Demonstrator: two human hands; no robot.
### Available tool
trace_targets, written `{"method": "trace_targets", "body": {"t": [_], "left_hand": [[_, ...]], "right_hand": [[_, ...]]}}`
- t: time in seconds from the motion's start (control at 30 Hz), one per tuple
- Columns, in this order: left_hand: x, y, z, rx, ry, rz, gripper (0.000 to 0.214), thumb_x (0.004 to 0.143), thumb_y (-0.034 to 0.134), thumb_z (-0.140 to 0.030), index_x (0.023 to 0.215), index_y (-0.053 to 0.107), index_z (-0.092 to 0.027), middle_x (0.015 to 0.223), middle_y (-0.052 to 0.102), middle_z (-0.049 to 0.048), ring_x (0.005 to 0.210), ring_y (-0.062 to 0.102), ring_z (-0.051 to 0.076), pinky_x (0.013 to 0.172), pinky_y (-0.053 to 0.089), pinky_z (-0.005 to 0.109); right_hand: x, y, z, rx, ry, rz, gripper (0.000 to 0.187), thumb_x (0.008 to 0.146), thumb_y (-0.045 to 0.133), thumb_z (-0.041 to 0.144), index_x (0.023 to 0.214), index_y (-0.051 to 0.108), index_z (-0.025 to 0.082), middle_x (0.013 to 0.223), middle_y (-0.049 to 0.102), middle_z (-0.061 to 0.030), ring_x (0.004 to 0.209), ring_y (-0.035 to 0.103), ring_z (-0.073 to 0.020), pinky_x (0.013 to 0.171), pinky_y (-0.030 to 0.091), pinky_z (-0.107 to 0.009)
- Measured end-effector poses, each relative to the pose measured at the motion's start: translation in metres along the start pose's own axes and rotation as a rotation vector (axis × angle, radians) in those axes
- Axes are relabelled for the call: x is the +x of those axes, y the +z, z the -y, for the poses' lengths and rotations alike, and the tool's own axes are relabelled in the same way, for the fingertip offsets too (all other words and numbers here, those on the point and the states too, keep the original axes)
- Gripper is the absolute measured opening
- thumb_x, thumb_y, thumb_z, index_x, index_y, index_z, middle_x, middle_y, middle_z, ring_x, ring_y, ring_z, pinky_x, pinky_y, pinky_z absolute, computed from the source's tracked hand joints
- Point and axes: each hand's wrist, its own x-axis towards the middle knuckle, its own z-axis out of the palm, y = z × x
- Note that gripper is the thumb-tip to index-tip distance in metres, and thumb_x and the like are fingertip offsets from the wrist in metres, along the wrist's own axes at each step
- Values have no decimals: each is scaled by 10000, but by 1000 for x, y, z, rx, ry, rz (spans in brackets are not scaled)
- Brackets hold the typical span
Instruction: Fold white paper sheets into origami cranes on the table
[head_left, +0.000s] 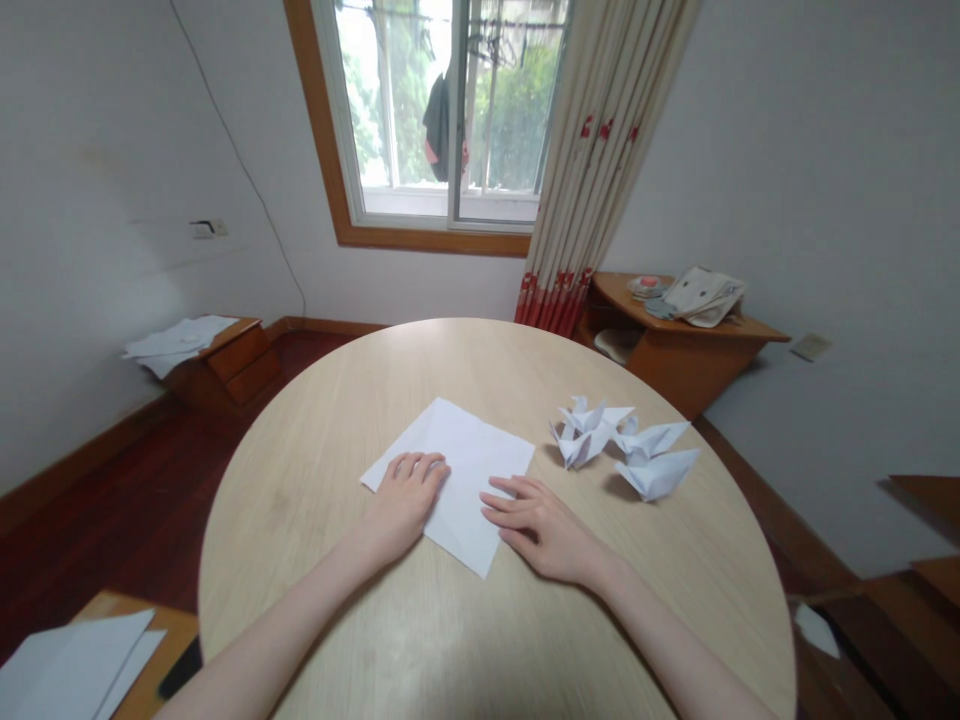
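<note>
Both hands (pixel 472 515) flat on white paper sheet (pixel 457 475) — square, uncreased.

one paper sheet (pixel 465 470), three folded paper birds (pixel 626 450), two hands (pixel 401 500)

paper under hands: the white sheet (pixel 457 470) is partly covered by left hand (pixel 405 495) and right hand (pixel 536 525).
bottom-left papers (pixel 71 665): cut off by frame edge.

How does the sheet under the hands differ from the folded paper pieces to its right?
The white sheet lies flat on the round table; the folded paper figures stand up in pointed, winged shapes. The sheet is a single piece; the figures are several, clustered together. The left hand and right hand rest on the sheet; nothing touches the figures. Both are plain white paper on the same table.
</note>
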Motion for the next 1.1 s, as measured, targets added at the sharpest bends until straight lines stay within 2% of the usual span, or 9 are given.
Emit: {"method": "trace_targets", "body": {"t": [0.27, 0.5, 0.67, 0.93, 1.1], "left_hand": [[3, 2, 4, 113, -76, 44, 360, 924, 375, -50, 1238, 500, -177, 1314, 543, 89, 1173, 477, 272, 976, 389, 432], [3, 4, 7, 55, -99, 95, 391, 920, 383, -55, 1292, 457, -152, 1357, 505, 109, 1209, 464, 262, 959, 430, 388], [2, 9, 10, -18, -71, 63, 405, 918, 367, -27, 1290, 462, -157, 1347, 521, 117, 1226, 487, 236, 989, 435, 384], [0, 28, 13, -72, 41, -19, 467, 903, 327, 11, 1316, 450, -170, 1404, 491, 119, 1306, 450, 228, 1100, 350, 454], [-1, 32, 15, -188, 38, -37, 466, 914, 329, -16, 1336, 436, -185, 1410, 486, 120, 1321, 438, 218, 1086, 384, 450]], "right_hand": [[2, -2, 12, 32, -25, 58, 347, 868, 539, 131, 1163, 675, 254, 1246, 651, -13, 1300, 464, -262, 1081, 318, -539], [2, -3, 19, 50, -55, 83, 345, 826, 549, 121, 1099, 709, 259, 1196, 680, 10, 1298, 465, -256, 1104, 283, -534], [3, -5, 23, 71, -55, 107, 370, 805, 541, 108, 1092, 712, 267, 1193, 679, 9, 1295, 471, -258, 1107, 265, -543], [3, -5, 28, 96, -54, 173, 374, 792, 541, 108, 1078, 719, 271, 1188, 681, 7, 1310, 455, -254, 1120, 241, -534], [2, -3, 27, 120, -55, 206, 394, 784, 536, 104, 1112, 707, 240, 1236, 654, -10, 1335, 420, -260, 1127, 253, -513]]}}
